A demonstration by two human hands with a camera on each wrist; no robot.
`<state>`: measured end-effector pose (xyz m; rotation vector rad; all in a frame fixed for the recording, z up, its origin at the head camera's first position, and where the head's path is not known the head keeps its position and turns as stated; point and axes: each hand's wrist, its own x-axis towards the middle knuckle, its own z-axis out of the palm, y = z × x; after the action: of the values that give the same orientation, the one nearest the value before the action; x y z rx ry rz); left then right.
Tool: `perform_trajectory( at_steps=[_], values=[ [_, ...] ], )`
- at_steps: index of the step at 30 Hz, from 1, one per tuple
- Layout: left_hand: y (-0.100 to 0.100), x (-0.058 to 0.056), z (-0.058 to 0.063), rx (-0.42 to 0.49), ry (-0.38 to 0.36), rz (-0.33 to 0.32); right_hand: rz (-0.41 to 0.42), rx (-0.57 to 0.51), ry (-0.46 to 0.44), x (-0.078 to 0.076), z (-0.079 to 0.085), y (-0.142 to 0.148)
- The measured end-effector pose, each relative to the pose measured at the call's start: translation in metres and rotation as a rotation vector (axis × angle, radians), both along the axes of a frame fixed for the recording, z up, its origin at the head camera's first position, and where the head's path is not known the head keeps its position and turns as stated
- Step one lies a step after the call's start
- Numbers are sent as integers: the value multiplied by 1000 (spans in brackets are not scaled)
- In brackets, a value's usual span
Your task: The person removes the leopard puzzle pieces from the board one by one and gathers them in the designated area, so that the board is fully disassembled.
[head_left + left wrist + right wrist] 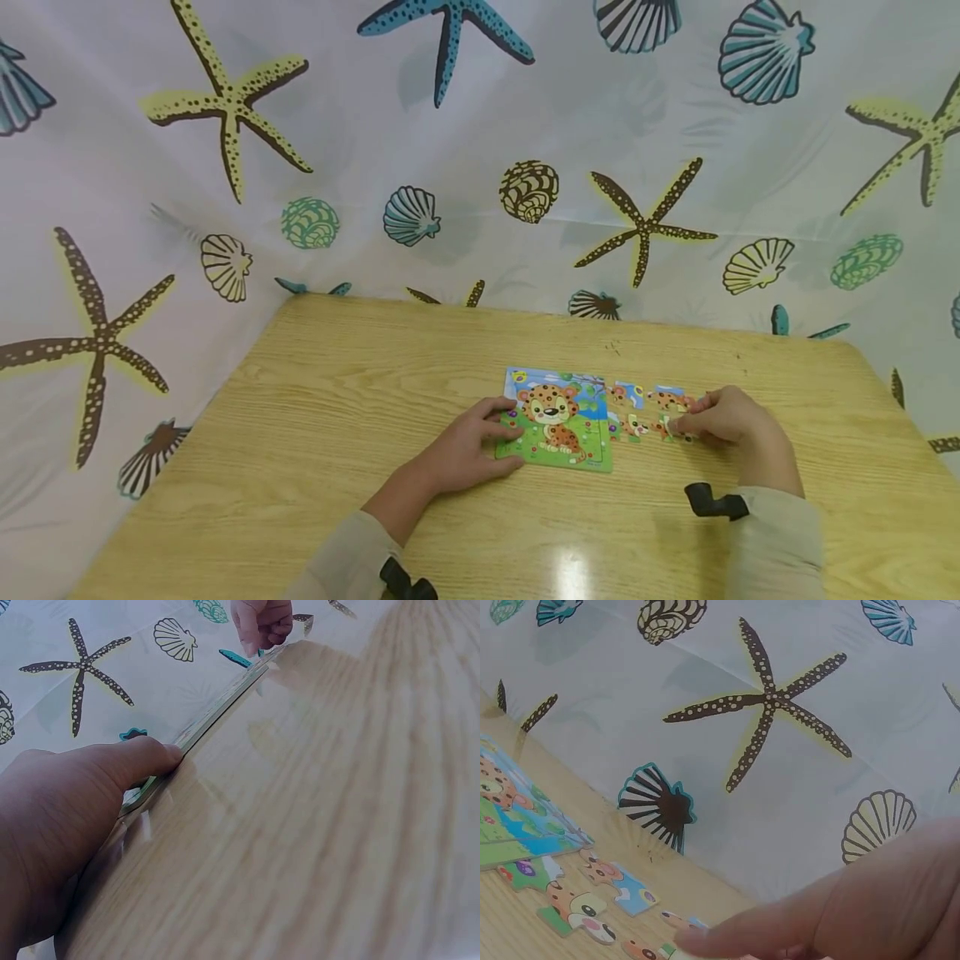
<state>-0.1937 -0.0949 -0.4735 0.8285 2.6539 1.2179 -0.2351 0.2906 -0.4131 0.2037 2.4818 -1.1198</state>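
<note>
A square jigsaw board [555, 421] with a cartoon leopard cub lies flat on the wooden table. My left hand [468, 450] rests at its left side, fingers spread over the edge and thumb by the near corner. In the left wrist view the thumb [154, 759] touches the board's rim. Several loose puzzle pieces [633, 427] lie in two rows to the right of the board. Above the right end of these rows, my right hand [735, 421] pinches a puzzle piece [666, 427], mostly covered by the fingers. The right wrist view shows the thumb [705, 943] against the pieces.
The wooden table [360, 392] extends around the board on all sides. A white curtain [465, 150] printed with starfish and shells hangs along the table's back and sides. Black wrist mounts [716, 502] sit on the sleeves.
</note>
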Motion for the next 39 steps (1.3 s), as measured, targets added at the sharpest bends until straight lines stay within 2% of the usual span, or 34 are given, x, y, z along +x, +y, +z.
perform_trajectory(
  at_steps=[6,10,17,23,28,32,39],
  values=[
    [-1,1,1,-2,3,-2,13,-249,10,-5,-4,5],
    [-1,1,1,3,18,-6,45,-324,33,-7,-3,2],
    [-1,1,2,-6,18,-4,143,-361,70,-9,0,-13],
    [0,1,2,-18,13,3,213,-445,57,-9,2,-27],
    [0,1,2,-24,14,7,261,-436,55,-12,-1,-40],
    [0,0,2,-24,12,4,274,-409,28,-13,-3,-53],
    [0,1,1,-21,13,2,269,-400,-74,-11,-6,-77]
  ],
)
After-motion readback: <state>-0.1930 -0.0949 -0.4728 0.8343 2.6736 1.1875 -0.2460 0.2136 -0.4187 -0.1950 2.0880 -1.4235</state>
